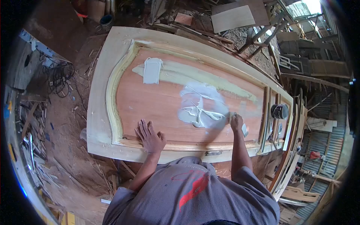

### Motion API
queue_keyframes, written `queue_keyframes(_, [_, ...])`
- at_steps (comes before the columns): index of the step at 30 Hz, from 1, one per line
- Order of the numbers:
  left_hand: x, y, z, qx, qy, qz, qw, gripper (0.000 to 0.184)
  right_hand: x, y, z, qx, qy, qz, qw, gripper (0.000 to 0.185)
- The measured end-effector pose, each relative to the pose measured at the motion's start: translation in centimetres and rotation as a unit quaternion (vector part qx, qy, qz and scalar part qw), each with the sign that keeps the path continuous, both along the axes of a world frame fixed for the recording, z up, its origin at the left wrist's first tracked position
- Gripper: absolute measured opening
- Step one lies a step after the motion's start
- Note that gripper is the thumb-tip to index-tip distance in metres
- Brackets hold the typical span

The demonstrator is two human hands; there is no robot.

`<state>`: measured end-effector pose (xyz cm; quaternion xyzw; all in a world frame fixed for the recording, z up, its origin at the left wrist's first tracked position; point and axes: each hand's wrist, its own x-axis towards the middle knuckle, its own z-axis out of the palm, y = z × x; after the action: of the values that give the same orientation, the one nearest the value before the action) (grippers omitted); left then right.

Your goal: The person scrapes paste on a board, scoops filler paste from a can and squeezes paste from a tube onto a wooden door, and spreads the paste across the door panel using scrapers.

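Note:
A wooden door with a reddish-brown recessed panel lies flat in front of me. Thick white paste is smeared over the panel's middle, in ridges and a thinner film. My right hand is closed at the right edge of this paste; what its fingers grip is too small to make out. A small flat piece lies just right of that hand. My left hand rests on the panel near its lower edge, fingers spread, holding nothing. A white rectangular patch is at the upper left, beside a pale yellowish streak.
An open dark can stands on the door's right end, with a round lid and some thin tools near it. Wood scraps and boards lie beyond the door. Tangled cables are on the ground at left.

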<state>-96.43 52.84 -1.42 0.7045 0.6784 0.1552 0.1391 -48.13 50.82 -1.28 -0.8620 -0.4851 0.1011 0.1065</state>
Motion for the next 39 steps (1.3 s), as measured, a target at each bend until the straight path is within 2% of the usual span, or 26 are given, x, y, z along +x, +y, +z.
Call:
queue_keyframes(3, [0.1, 0.2, 0.2, -0.008, -0.001, -0.002, 1.000, 0.075, -2.0, 1.0, -1.5, 0.017, 0.088, 0.015, 0.996, 0.022])
queue_keyframes(4, [0.1, 0.3, 0.4, -0.009, -0.001, -0.003, 1.000, 0.076, -3.7, 1.5, -2.4, 0.038, 0.025, 0.042, 0.998, 0.021])
queue_keyframes(5, [0.0, 0.3, 0.6, -0.011, 0.000, -0.005, 1.000, 0.076, -6.0, 2.5, -2.6, 0.064, 0.014, 0.052, 0.996, 0.022])
queue_keyframes(7, [0.0, 0.5, 0.5, -0.012, -0.004, -0.003, 1.000, 0.078, -10.1, 5.3, -2.2, 0.003, 0.061, -0.062, 0.996, 0.026])
queue_keyframes(9, [0.0, 0.4, 0.4, -0.014, -0.013, 0.000, 1.000, 0.079, -13.6, 8.3, -1.5, 0.063, 0.076, -0.112, 0.989, 0.028])
queue_keyframes(17, [0.1, 0.2, 0.2, -0.035, -0.009, 0.010, 0.999, 0.079, -22.0, 23.2, -1.2, 0.036, 0.132, -0.041, 0.990, 0.033])
queue_keyframes(18, [0.1, 0.3, 0.1, -0.031, -0.007, 0.009, 0.999, 0.079, -22.9, 25.5, -2.0, 0.022, 0.098, 0.023, 0.995, 0.033])
queue_keyframes(19, [0.1, 0.2, 0.1, -0.028, -0.010, 0.006, 1.000, 0.079, -22.3, 28.0, -6.3, 0.026, 0.033, 0.115, 0.993, 0.034])
queue_keyframes(20, [0.1, 0.1, 0.2, -0.026, -0.012, 0.003, 1.000, 0.078, -25.4, 29.6, -1.3, 0.000, 0.093, 0.108, 0.990, 0.030])
queue_keyframes(22, [-0.1, 0.3, 0.1, -0.015, -0.010, 0.005, 1.000, 0.076, -28.0, 31.9, 2.7, 0.024, 0.101, 0.216, 0.971, 0.027])
queue_keyframes(24, [0.0, 0.2, -0.2, -0.007, -0.008, 0.011, 1.000, 0.073, -28.5, 31.6, 2.9, 0.016, 0.081, 0.306, 0.948, 0.029])
queue_keyframes(26, [-0.1, 0.1, 0.0, -0.018, -0.016, 0.016, 1.000, 0.073, -26.3, 29.8, 1.9, -0.015, 0.028, 0.386, 0.922, 0.039])
queue_keyframes(28, [-0.3, 0.4, 0.1, -0.015, -0.023, 0.018, 0.999, 0.073, -22.2, 25.1, -0.5, 0.044, -0.063, 0.451, 0.889, 0.044])
queue_keyframes(30, [-0.3, 0.3, 0.0, -0.005, -0.027, 0.022, 0.999, 0.074, -17.8, 20.0, -0.8, 0.003, -0.083, 0.428, 0.900, 0.047])
queue_keyframes(32, [-0.4, 0.3, 0.1, -0.027, -0.019, 0.018, 0.999, 0.075, -14.8, 14.4, 1.4, -0.032, -0.051, 0.360, 0.931, 0.044])
queue_keyframes(34, [-0.5, 0.6, 0.1, -0.034, -0.017, 0.013, 0.999, 0.076, -9.9, 8.2, 0.3, -0.025, -0.080, 0.316, 0.945, 0.043])
queue_keyframes(36, [-0.5, 0.4, 0.0, -0.035, -0.019, 0.009, 0.999, 0.077, -8.2, 3.6, 1.5, -0.070, -0.047, 0.196, 0.977, 0.040])
queue_keyframes(39, [-0.4, 0.5, 0.1, -0.041, -0.024, 0.008, 0.999, 0.078, -7.4, -0.3, 2.0, -0.173, -0.076, 0.058, 0.980, 0.031])
